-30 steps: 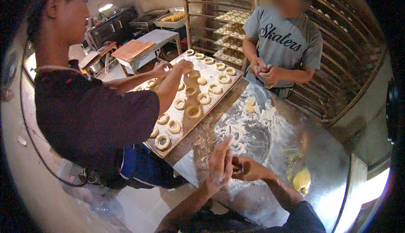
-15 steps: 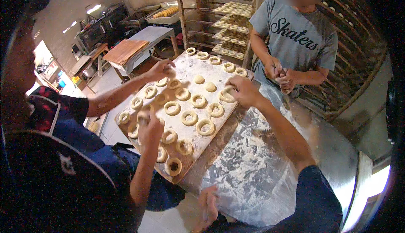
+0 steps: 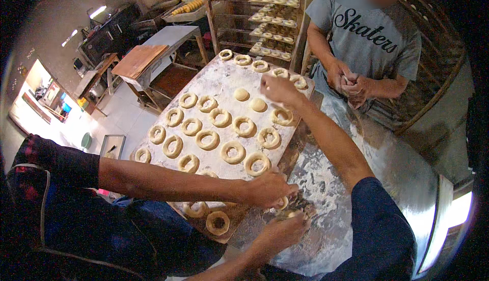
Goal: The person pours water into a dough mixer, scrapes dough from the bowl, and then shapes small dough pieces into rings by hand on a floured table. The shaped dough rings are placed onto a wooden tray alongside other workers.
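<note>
My right hand point(image 3: 281, 90) hovers over the far right of a floured wooden board point(image 3: 229, 85), fingers bent and blurred; whatever it may hold is hidden. Beside it lie two flat dough rounds point(image 3: 258, 105), with a dough ring point(image 3: 281, 117) just nearer. Rows of dough rings point(image 3: 207, 140) cover much of the board. At the lower middle, my left hand point(image 3: 285, 231) is closed on a pale piece of dough point(image 3: 294, 214) above the floured metal table. A co-worker's hand point(image 3: 267, 189) nearly meets it, close to a partly hidden dough ring point(image 3: 281, 203).
The co-worker's bare forearm point(image 3: 173, 181) crosses the board's near end from the left. Another person point(image 3: 364, 36) across the table works something between both hands. A rack with trays of dough rings point(image 3: 275, 20) stands behind. Loose flour point(image 3: 326, 179) covers the metal table point(image 3: 402, 189).
My right hand has moved away from the dough ring, which now lies on the board. My left hand has risen toward the right. The co-worker's arm has swung down across the board.
</note>
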`<state>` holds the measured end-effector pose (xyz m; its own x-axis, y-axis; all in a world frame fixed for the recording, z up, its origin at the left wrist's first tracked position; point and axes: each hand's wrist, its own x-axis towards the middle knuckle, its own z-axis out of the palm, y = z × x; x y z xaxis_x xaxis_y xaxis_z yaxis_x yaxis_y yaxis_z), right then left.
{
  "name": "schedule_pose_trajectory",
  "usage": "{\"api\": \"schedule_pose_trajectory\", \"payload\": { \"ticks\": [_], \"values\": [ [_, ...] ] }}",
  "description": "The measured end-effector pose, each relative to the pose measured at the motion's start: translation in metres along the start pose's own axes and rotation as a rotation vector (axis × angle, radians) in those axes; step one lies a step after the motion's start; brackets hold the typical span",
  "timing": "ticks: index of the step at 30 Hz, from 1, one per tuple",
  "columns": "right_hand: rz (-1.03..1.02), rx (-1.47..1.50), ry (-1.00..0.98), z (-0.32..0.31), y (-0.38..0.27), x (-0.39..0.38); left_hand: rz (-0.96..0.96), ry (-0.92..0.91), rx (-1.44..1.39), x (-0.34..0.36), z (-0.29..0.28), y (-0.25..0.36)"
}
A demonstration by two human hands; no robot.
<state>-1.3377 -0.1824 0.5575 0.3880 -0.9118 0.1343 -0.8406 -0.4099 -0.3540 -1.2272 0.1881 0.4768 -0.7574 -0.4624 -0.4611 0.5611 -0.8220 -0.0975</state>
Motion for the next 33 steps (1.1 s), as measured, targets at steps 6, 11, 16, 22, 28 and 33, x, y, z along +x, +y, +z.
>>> {"api": "schedule_pose_trajectory", "payload": {
  "ticks": [6, 11, 16, 22, 28, 33],
  "values": [
    [-0.157, 0.067, -0.035, 0.02, -0.036, -0.028, -0.017, -0.119, 0.165, -0.013, 0.024, -0.012],
    [0.008, 0.531, 0.223, -0.03, -0.014, -0.16, 0.217, -0.111, 0.428, -0.067, 0.04, 0.01],
    [0.512, 0.683, -0.343, -0.038, 0.004, -0.388, 0.251, -0.028, 1.061, -0.043, 0.051, -0.09],
    [0.625, 0.064, 0.328, -0.023, -0.006, -0.504, 1.071, 0.013, 2.123, 0.057, 0.031, -0.137],
    [0.791, 0.533, 0.583, -0.035, -0.012, -0.576, 1.306, 0.092, 2.6, 0.108, 0.047, -0.156],
    [0.671, 0.727, 0.562, -0.031, -0.02, -0.609, 1.245, 0.693, 2.563, 0.113, 0.05, -0.148]
  ]
}}
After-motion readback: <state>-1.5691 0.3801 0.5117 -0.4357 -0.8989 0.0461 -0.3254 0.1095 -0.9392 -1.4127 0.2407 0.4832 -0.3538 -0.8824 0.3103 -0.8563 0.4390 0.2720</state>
